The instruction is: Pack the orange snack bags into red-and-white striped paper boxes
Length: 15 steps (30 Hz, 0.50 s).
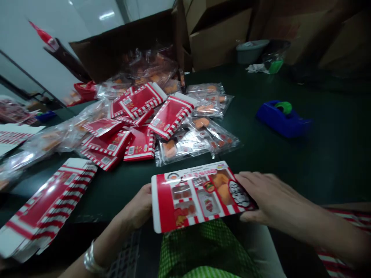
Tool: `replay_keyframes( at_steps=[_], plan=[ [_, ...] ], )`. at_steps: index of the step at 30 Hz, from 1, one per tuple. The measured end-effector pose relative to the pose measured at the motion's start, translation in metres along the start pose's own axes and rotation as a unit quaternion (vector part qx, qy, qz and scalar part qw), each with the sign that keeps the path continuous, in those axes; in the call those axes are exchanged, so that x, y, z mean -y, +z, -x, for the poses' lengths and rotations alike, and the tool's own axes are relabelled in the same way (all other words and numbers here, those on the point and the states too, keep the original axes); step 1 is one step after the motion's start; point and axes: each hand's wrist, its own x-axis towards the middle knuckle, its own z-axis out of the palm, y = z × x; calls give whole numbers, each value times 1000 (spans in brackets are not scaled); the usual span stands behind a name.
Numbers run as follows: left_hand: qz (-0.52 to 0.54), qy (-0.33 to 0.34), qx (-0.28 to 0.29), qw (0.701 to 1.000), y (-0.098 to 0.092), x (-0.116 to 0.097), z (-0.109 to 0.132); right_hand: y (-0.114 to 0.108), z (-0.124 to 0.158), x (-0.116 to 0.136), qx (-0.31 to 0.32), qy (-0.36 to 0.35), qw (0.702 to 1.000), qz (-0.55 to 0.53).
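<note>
A red-and-white printed toy box [199, 193] is held between both hands, above my lap at the table's near edge. Its front shows food pictures and what look like window cut-outs. My left hand [142, 206] grips its left end, the fingers mostly hidden behind it. At the right end, my right hand [261, 197] has its thumb below and fingers along the upper edge. Just beyond lie clear bags [199, 139] with orange pieces inside. Red boxes [142, 100] are piled loosely to the left of those bags.
A stack of flattened striped cartons [49, 204] overhangs the near left edge. On the right stands a blue tape dispenser [284, 119] with green tape. An open cardboard box [130, 38] of bagged pieces and a grey bucket [251, 52] are at the back.
</note>
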Motion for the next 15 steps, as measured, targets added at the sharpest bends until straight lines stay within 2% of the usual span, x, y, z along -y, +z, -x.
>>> replay_keyframes(
  at_steps=[2, 3, 5, 6, 7, 9, 10, 11, 13, 15],
  plan=[
    [3, -4, 26, 1000, 8, -1, 4, 8, -3, 17, -90, -73, 990, 81],
    [3, 4, 44, 999, 12, -6, 7, 10, -5, 26, -126, -130, 980, 85],
    [-3, 43, 81, 996, 19, -21, 16, 9, -11, 43, -167, -230, 958, 30],
    [-10, 82, 87, 993, 20, -31, 23, 4, -13, 49, -187, -245, 951, -17],
    [-23, 141, 75, 987, 20, -39, 30, -3, -15, 52, -206, -229, 948, -75],
    [-60, 285, 3, 957, 14, -48, 40, -18, -17, 52, -211, -139, 940, -228],
    [-76, 342, -29, 936, 11, -48, 41, -23, -18, 50, -190, -90, 924, -319],
    [-84, 379, -40, 921, 8, -44, 38, -25, -20, 47, -156, -55, 896, -412],
    [-79, 380, 10, 922, 6, -28, 23, -19, -27, 42, -79, -20, 816, -573],
    [-59, 355, 59, 931, 12, -8, 3, -6, -37, 38, -60, 18, 750, -658]
  ],
)
